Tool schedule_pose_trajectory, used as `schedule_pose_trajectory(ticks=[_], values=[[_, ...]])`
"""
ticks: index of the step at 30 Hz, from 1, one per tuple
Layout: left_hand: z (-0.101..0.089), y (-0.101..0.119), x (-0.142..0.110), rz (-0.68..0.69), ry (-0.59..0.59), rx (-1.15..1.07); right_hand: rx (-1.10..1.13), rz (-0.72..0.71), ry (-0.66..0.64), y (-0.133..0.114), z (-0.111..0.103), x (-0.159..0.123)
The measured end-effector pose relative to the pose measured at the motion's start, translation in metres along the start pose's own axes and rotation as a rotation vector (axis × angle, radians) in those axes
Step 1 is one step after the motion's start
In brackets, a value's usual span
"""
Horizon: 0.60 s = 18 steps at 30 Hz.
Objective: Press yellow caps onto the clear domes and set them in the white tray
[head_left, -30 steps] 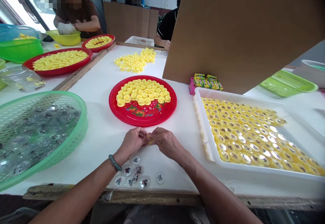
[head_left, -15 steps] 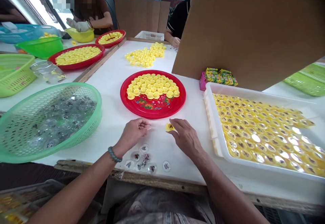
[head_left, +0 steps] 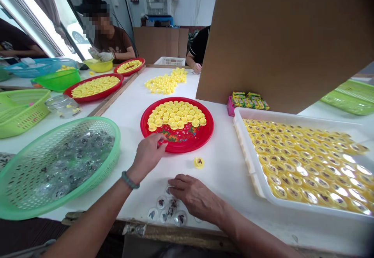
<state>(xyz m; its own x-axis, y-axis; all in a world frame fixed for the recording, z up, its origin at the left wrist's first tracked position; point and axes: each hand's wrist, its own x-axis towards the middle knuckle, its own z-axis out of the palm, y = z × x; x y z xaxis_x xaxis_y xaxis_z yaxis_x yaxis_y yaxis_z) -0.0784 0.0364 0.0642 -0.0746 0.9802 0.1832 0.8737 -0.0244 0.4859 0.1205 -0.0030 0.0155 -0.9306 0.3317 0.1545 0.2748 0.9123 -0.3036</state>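
Observation:
My left hand [head_left: 150,151] is over the near left rim of the red tray [head_left: 201,141], its thumb and fingers pinched together. A small reddish bit shows at the fingertips, too small to name. Yellow cups [head_left: 175,113] cover the tray's far part; its flowered near part is bare. My right hand [head_left: 194,195] reaches left with fingers stretched over the clear plastic domes [head_left: 161,202], touching the one at the back; the thumb is hidden. Several domes with dark figures inside lie by the table edge. One yellow piece with a dark figure [head_left: 199,162] lies alone before the tray.
At left stands a green basket [head_left: 117,141] of clear domes. A white tray [head_left: 248,164] of finished-looking yellow pieces is at right, beneath a tall cardboard panel [head_left: 263,36]. Loose yellow cups [head_left: 166,82] lie farther back. Two co-workers sit across the table.
My right hand has let go of the yellow piece, leaving it on the table, and moved down-left to the clear domes. My left hand has moved to the tray's rim. The view has tilted up.

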Motion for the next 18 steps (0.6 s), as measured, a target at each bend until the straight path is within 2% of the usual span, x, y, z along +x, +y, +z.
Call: schedule_pose_trajectory(ticks=[2,5,8,12,15,18], values=[[0.000,-0.001,0.035,0.138,0.049,0.133,-0.075,-0.005,-0.002,0.000,0.001,-0.002],[0.013,-0.002,0.076,0.271,-0.037,0.311,-0.176,-0.020,0.005,0.001,0.003,-0.007],[0.031,0.000,0.099,0.316,-0.107,0.384,-0.210,0.017,-0.004,0.003,0.003,-0.011],[0.047,0.004,0.106,0.343,-0.165,0.420,-0.071,0.109,0.029,0.009,0.000,-0.016],[0.052,0.002,0.102,0.343,-0.183,0.423,0.146,0.188,0.164,0.016,-0.002,-0.020],[0.052,-0.001,0.094,0.344,-0.195,0.405,0.415,0.364,0.261,0.022,-0.005,-0.024]])
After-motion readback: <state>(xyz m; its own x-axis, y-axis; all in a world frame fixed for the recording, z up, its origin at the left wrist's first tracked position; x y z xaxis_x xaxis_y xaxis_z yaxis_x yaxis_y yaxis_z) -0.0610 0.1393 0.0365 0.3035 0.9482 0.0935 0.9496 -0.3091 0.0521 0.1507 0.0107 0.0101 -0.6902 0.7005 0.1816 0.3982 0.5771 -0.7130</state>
